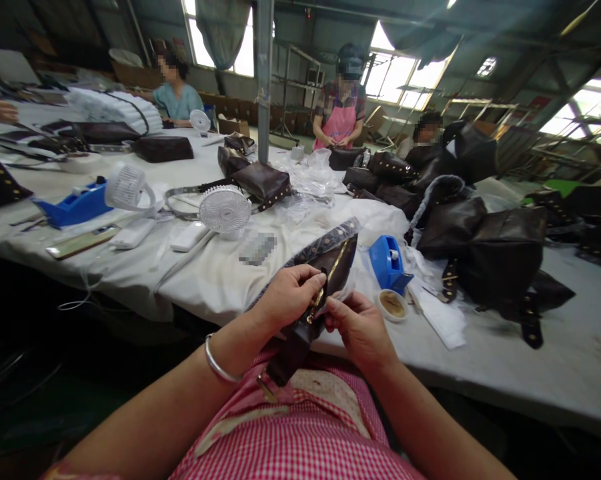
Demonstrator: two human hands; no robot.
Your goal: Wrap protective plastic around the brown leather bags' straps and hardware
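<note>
A dark brown leather bag [341, 259] with a gold zipper rests at the table's front edge, close to my body. Along its upper side runs a studded strap [325, 239] covered in clear wrap, and a dark strap with a metal buckle [266, 387] hangs down over my lap. My left hand [293, 295] is closed on the bag beside the zipper, thumb and fingers pinching a dark edge. Just right of the zipper, my right hand [363, 328] pinches a thin, whitish, see-through piece [336, 300], perhaps plastic. The bag's lower part is partly hidden by my hands.
A blue tape dispenser [387, 263] and a roll of tape [393, 305] sit to the right, near piled dark bags [505, 247]. Leftward are white fans [225, 210], a phone [83, 241] and another blue dispenser [75, 203]. Co-workers [337, 113] are across the table.
</note>
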